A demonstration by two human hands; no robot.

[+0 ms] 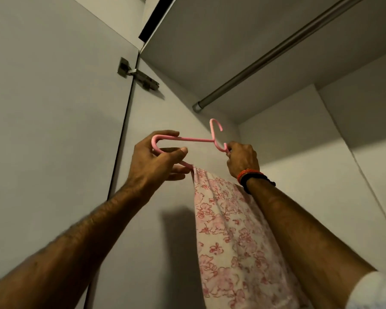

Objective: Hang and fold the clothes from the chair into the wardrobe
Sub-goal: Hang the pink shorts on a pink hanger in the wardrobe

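Both hands are up inside the wardrobe (pixel 288 163), holding a pink hanger (pixel 188 139) w/ a floral cloth (pixel 227 230) draped over its lower bar; the view looks steeply upward. The left hand (pixel 156 159) grips the hanger's left end, thumb and fingers curled round the bend where the upper arm turns back into the bottom bar; the right hand (pixel 242 161) pinches the right end, fingers closed on the plastic just beside the base of the hook (its fingertips are mostly hidden behind the knuckles). The right wrist wears an orange thread band (pixel 246 173) and a dark strap (pixel 257 180).

The cloth is white w/ a pink-red flower print; it hangs from the bar betw. the two hands and falls straight down past the right forearm, out of the bottom of the view.

The hanger's hook points up, open side to the right; it is below the metal rail (pixel 276 54) and apart from it, not yet on. The rail runs diagonally under the top shelf, its capped end near the left side panel.

To the left stands the open door (pixel 54 108) w/ a metal hinge (pixel 138 74) at its edge; a white sleeve (pixel 374 293) shows at bottom right.
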